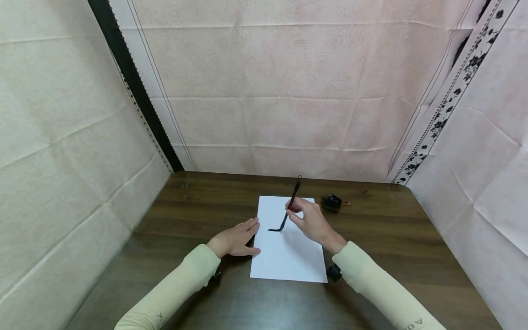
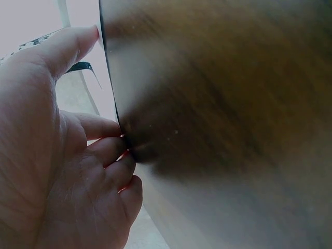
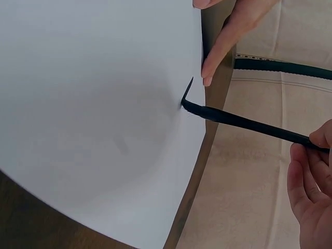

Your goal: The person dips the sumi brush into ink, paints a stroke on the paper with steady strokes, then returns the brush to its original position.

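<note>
My right hand (image 1: 311, 222) pinches the dark handle of a writing brush (image 1: 294, 194) and holds it tilted, top end away from me. The brush's bristles are bent against a white sheet of paper (image 1: 284, 261), at the right end of a short black stroke (image 1: 273, 230). In the right wrist view, thumb and fingertips grip the brush (image 3: 249, 124) well above its bristles. My left hand (image 1: 234, 239) lies along the sheet's left edge, thumb apart and fingers extended, fingertips on the paper. In the left wrist view the palm and fingertips of the left hand (image 2: 78, 161) show at that edge.
A small dark dish (image 1: 331, 202) holding black ink sits right of the sheet's far corner, with a little brown piece projecting on its right. The brown wooden table (image 1: 198, 197) is bounded by pale cloth (image 1: 280, 114) at the back and both sides.
</note>
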Tool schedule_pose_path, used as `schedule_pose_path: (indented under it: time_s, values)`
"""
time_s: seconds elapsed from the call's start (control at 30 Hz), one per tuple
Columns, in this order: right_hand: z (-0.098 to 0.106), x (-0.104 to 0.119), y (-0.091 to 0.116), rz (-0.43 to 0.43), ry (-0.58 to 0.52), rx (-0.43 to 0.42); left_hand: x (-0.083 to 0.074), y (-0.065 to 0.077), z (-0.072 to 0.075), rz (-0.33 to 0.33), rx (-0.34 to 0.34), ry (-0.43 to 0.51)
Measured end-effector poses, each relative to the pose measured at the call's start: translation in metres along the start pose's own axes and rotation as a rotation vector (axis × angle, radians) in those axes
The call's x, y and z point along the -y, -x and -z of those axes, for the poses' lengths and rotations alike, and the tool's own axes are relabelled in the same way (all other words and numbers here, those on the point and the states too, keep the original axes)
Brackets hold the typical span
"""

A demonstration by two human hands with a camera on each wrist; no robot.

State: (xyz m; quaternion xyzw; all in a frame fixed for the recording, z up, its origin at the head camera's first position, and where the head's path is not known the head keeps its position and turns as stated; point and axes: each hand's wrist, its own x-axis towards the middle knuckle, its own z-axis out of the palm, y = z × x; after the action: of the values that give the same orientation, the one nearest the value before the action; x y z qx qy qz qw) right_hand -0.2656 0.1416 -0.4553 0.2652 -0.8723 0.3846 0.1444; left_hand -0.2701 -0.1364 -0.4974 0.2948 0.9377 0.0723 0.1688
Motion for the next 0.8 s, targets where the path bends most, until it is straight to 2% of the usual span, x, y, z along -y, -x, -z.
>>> schedule_pose_path:
  time_s: [0.8]
  values:
    - [0.023,-0.007,0.013,-0.012,0.075,-0.015,0.000,0.002,0.000,-0.017,-0.007,0.028]
